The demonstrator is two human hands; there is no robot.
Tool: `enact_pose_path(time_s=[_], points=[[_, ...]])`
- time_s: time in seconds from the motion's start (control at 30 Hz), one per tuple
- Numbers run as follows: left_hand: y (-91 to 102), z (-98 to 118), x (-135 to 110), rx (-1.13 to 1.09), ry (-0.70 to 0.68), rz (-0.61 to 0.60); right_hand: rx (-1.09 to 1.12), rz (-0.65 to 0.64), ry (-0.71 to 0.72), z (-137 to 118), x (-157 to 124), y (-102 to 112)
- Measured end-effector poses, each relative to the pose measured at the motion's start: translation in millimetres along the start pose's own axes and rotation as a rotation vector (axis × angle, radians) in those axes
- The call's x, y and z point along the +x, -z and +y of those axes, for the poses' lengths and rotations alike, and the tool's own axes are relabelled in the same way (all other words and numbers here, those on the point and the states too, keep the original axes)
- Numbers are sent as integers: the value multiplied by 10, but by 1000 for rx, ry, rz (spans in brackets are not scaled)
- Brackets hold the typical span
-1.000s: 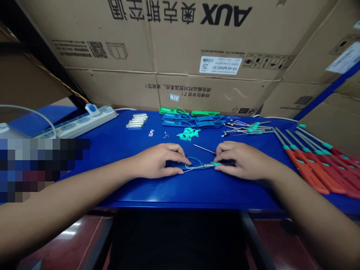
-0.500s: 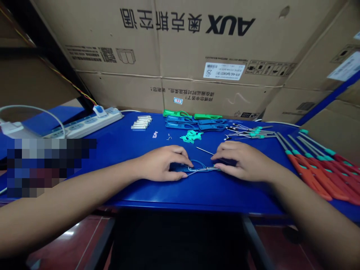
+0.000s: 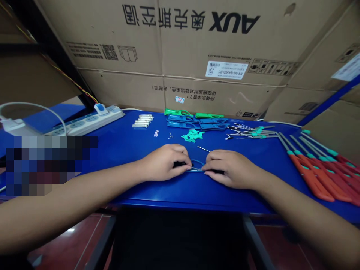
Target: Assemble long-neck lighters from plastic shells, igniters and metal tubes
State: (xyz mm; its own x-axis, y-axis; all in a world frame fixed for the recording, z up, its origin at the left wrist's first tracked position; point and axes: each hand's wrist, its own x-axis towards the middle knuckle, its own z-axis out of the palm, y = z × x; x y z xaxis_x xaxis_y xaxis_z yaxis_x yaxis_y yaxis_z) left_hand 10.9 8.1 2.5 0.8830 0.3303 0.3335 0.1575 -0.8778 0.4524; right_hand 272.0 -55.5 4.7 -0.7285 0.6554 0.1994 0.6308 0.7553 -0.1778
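My left hand [image 3: 164, 163] and my right hand [image 3: 227, 169] meet near the middle of the blue table [image 3: 239, 195]. Between them runs a thin blue wire loop [image 3: 197, 164] with a metal strand. The left fingers cover a dark blue plastic piece [image 3: 178, 164], mostly hidden, and the right fingers pinch the loop's other end. A thin metal pin [image 3: 203, 149] lies just above the hands. Farther back lie green plastic clips [image 3: 180, 112], blue plastic pieces [image 3: 182, 125], and teal plastic parts [image 3: 193, 135].
Small metal cylinders [image 3: 142, 121] and wired assemblies [image 3: 253, 132] lie at the back. Long red-orange handled tools [image 3: 315, 176] fan out at the right. A white power strip [image 3: 87, 126] sits back left, and cardboard boxes [image 3: 180, 56] stand behind the table.
My hands have moved closer together, and the right hand now covers the teal-tipped metal part. The view has tilted slightly, shifting the table's contents to the right and down.
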Motion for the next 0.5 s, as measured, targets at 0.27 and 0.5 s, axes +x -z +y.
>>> enact_pose_path(time_s=[0.27,0.5], points=[[25,24,-56,177,-112,-36,-87,32,100,30,-9,-26],[76,104,-41,293,-209,-153,96,-8,66,24,53,66]])
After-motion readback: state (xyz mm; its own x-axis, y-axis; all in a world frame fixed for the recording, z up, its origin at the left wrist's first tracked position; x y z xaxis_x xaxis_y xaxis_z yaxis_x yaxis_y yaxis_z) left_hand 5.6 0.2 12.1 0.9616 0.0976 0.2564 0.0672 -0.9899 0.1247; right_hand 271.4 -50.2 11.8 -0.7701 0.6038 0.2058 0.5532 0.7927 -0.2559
